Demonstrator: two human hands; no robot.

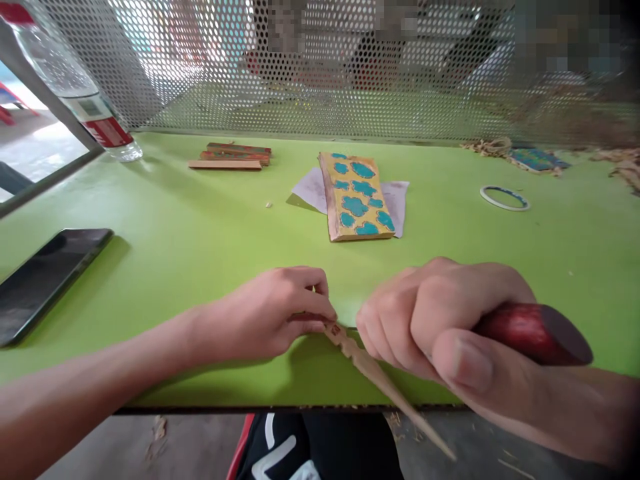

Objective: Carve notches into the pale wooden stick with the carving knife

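Observation:
My left hand [285,310] pinches one end of a slim carved wooden stick [377,377], notched near my fingers and tapering to a point that juts past the table's front edge. A small dark reddish mark shows on the wood beside my fingertips. Closed in a fist, my right hand [445,320] grips a carving tool by its dark red wooden handle [533,333]. Only a thin dark sliver of the tool shows beyond my fingers, close to the notched part of the stick; most of it is hidden by the hand.
A yellow board with teal shapes [355,197] lies on white paper [400,203]. Around it are wooden strips [233,157], a tape ring [505,199], a phone [55,280], a water bottle [95,100] and a blue patterned piece [537,160]. A perforated screen [310,87] borders the green table [200,220].

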